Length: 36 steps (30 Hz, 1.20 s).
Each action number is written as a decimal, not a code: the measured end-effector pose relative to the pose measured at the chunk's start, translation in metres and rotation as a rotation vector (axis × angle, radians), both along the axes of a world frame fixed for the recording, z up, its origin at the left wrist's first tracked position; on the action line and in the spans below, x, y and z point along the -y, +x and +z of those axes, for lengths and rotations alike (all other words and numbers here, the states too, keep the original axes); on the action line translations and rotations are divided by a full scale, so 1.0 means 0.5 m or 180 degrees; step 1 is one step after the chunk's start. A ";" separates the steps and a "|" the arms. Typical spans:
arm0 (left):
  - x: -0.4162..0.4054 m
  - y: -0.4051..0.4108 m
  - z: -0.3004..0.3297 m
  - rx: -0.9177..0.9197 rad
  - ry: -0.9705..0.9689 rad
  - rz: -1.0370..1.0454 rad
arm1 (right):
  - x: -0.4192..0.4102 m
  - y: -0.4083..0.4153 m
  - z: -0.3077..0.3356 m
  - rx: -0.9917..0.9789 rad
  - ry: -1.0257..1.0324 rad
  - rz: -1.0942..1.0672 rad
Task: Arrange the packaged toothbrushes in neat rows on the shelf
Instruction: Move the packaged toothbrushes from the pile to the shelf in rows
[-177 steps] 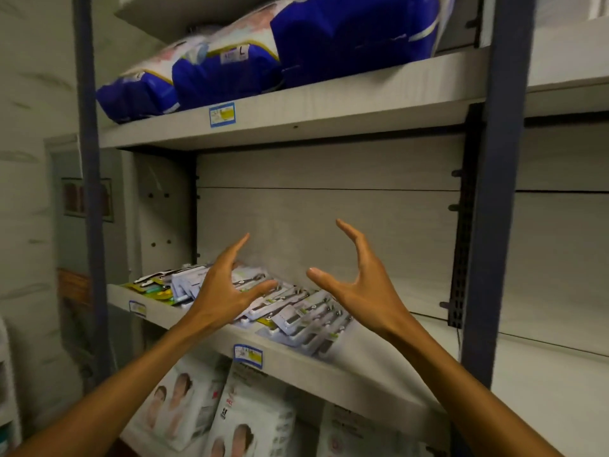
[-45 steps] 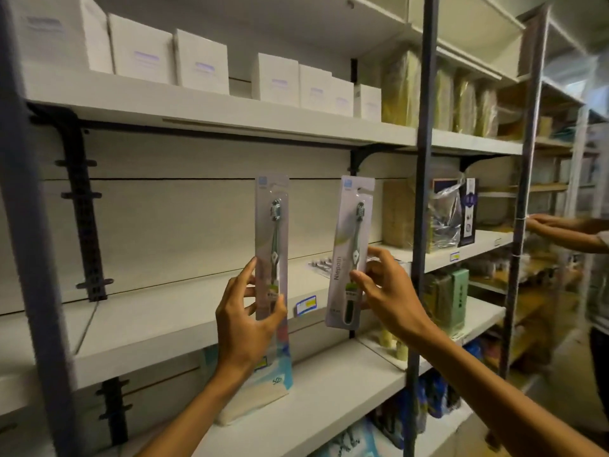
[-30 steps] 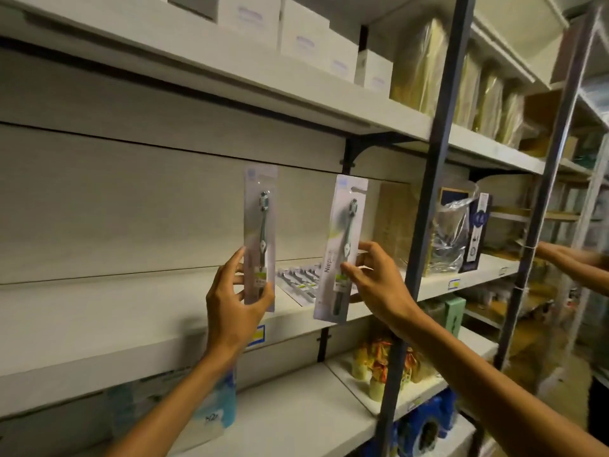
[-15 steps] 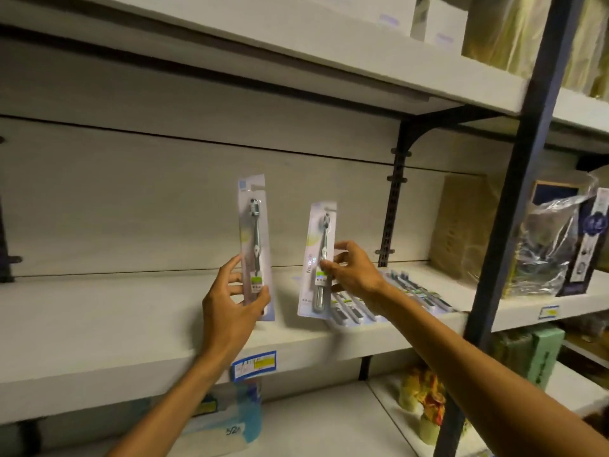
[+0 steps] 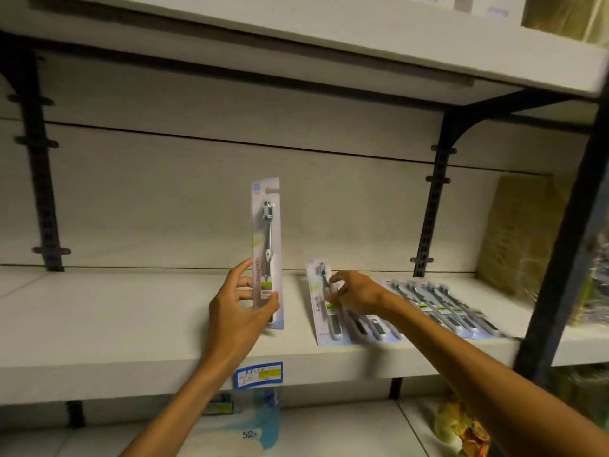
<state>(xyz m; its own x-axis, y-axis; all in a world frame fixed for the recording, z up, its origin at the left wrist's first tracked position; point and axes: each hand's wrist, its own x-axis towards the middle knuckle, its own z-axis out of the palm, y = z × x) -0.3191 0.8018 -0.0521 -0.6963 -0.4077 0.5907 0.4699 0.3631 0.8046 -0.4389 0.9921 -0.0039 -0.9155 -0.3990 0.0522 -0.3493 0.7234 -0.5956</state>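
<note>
A bare stretch of the white shelf [image 5: 99,311] runs off to the left, with a blue and yellow price label [image 5: 259,375] stuck on its front edge. Just above that label the left hand [image 5: 237,311] holds an upright toothbrush pack [image 5: 267,239], thumb on the front and fingers curled behind its lower end, so the pack stands clear above the shelf. It is a long narrow card, pale pink-grey with a blue corner at the top, a grey brush with its head upward under clear plastic, and a small green tag near the handle.

To the right of the label, the right hand [image 5: 354,295] reaches over a flat toothbrush pack [image 5: 324,311] lying face up on the shelf, fingertips pinching it around the brush's neck. This pack looks the same, with dark lettering down its left side, and it lies at the left end of a row of packs [image 5: 441,311], edges overlapping, heads pointing to the back wall. Farther right stands a dark upright post [image 5: 566,232] with a brown wrapped bundle [image 5: 514,239] behind it.
</note>
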 end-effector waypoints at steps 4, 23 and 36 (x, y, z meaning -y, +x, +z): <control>-0.001 0.001 0.000 0.0050 -0.0005 -0.0016 | -0.002 -0.012 -0.018 -0.0357 0.0472 0.0315; -0.015 0.005 0.011 0.0351 0.0006 -0.0101 | -0.084 -0.021 -0.027 -0.2161 -0.1380 0.0291; -0.110 -0.034 0.067 0.1455 -0.1326 0.0482 | -0.114 -0.008 -0.078 -0.2325 -0.1948 0.0099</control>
